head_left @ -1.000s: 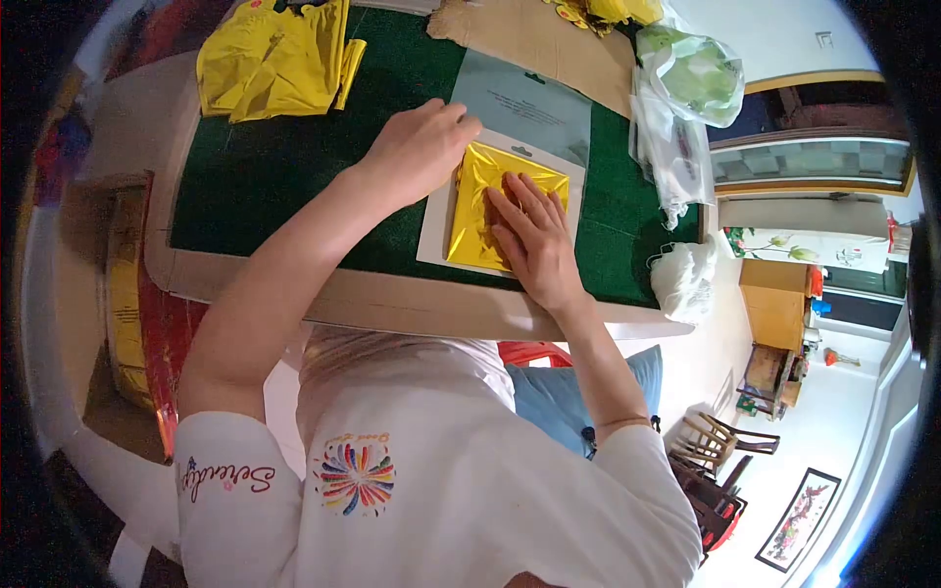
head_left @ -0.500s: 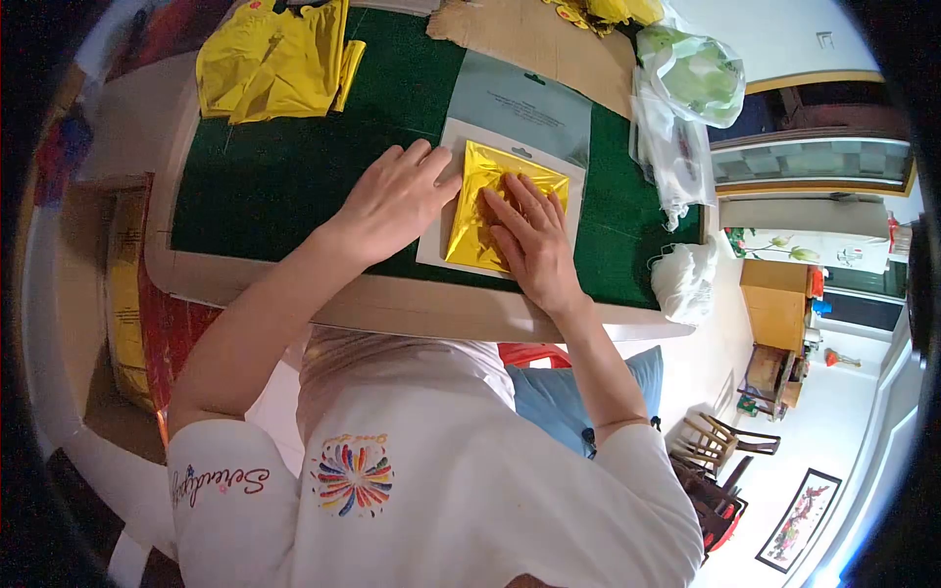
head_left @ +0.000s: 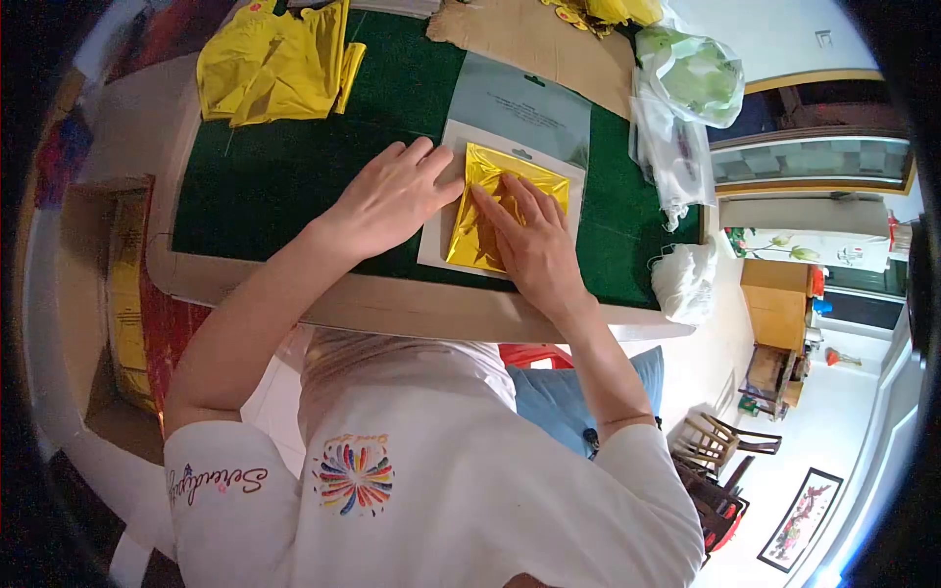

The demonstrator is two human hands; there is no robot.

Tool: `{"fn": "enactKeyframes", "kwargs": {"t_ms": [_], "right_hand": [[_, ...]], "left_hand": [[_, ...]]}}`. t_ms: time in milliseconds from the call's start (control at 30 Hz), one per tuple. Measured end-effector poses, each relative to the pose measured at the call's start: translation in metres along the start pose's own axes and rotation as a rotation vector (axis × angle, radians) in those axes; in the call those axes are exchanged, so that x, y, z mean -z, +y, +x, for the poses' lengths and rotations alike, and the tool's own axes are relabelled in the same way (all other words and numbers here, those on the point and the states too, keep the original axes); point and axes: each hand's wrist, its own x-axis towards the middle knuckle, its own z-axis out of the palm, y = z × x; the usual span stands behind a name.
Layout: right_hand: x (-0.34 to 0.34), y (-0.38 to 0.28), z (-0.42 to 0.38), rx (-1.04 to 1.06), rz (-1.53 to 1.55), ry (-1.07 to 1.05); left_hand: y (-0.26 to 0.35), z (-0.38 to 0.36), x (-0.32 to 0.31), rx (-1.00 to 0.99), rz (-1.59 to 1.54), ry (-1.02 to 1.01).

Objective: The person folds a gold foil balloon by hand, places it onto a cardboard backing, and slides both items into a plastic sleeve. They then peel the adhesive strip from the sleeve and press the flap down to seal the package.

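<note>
A folded gold foil square lies on a white card near the table's front edge. My right hand rests flat on the foil with its fingers apart. Left of the foil, my left hand is over the card's left edge, its fingers bent and slightly apart; the thumb tip touches or nearly touches the foil's left edge. Nothing shows in either hand. Behind the card lies a grey printed sheet with a hanging slot.
A dark green mat covers the table. Gold foil pieces lie at the back left, more gold foil at the back. Brown cardboard, a plastic bag and white string are on the right.
My right hand's thumb and index finger have shifted a little on the foil, the index finger toward its left side. My left hand has hardly moved.
</note>
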Motion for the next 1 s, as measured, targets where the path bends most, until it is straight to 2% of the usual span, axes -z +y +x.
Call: {"fn": "enactKeyframes", "kwargs": {"t_ms": [200, 267, 300, 367, 467, 700, 767, 867, 1000], "right_hand": [[-0.002, -0.002, -0.001, -0.020, -0.061, -0.031], [-0.002, -0.002, 0.000, -0.019, -0.063, -0.040], [-0.002, -0.002, -0.001, -0.018, -0.064, -0.039], [-0.002, -0.001, 0.000, -0.016, -0.059, -0.039], [-0.002, -0.002, 0.000, -0.016, -0.077, -0.039], [0.000, -0.001, 0.000, -0.007, -0.032, 0.008], [0.002, 0.010, 0.000, -0.058, 0.269, 0.039], [0.012, 0.026, 0.011, -0.009, 0.189, 0.128], [-0.012, 0.028, 0.012, -0.002, 0.090, 0.071]], "left_hand": [[-0.003, 0.000, -0.005, 0.043, -0.162, 0.008], [0.001, 0.004, -0.003, 0.111, -0.200, 0.071], [0.005, 0.007, -0.005, 0.111, -0.198, 0.072], [0.013, 0.011, -0.017, -0.004, -0.022, 0.223], [0.015, 0.008, -0.021, 0.047, -0.023, 0.125], [0.021, 0.008, -0.022, 0.099, -0.097, 0.093], [0.022, 0.008, -0.020, 0.108, -0.112, 0.084], [0.021, 0.009, -0.022, 0.101, -0.123, 0.087], [0.019, 0.010, -0.018, 0.098, -0.139, 0.109]]}}
